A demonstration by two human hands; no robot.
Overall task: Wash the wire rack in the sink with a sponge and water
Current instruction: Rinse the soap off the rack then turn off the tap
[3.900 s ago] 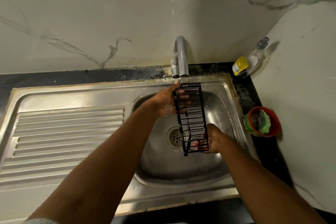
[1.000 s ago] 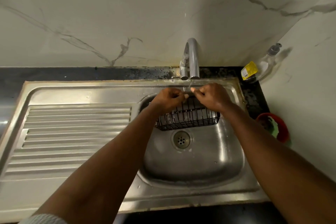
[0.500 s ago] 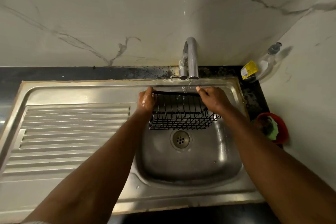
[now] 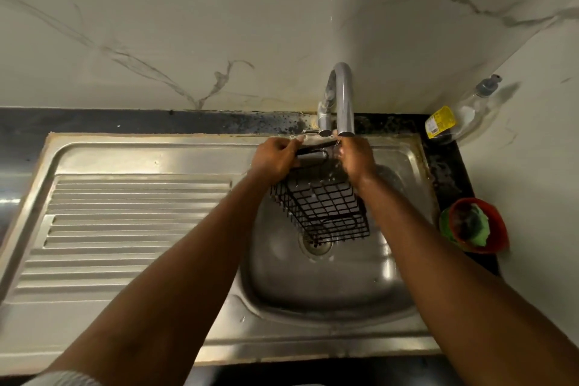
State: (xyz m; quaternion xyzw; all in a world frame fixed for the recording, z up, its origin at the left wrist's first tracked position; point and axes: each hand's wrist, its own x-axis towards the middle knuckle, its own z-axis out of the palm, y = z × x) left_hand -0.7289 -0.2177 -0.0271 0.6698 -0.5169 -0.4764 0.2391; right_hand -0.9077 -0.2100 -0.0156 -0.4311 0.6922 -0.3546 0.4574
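Now rinsing, sponge out of hand

Both hands hold the wire rack (image 4: 326, 207) over the sink (image 4: 329, 285) basin, its top edge right under the tap (image 4: 343, 94) spout and the rest hanging tilted above the drain (image 4: 315, 244). The left hand (image 4: 275, 160) has its fingers curled round the top bar. The right hand (image 4: 357, 160), wet, curls on the same edge beside it. A green sponge (image 4: 473, 226) sits in a red bowl (image 4: 498, 229) beside the sink, so scrubbing looks done or paused, with rinsing the step in hand. The rack is a black coated grid, glistening, with no suds or grime I can make out
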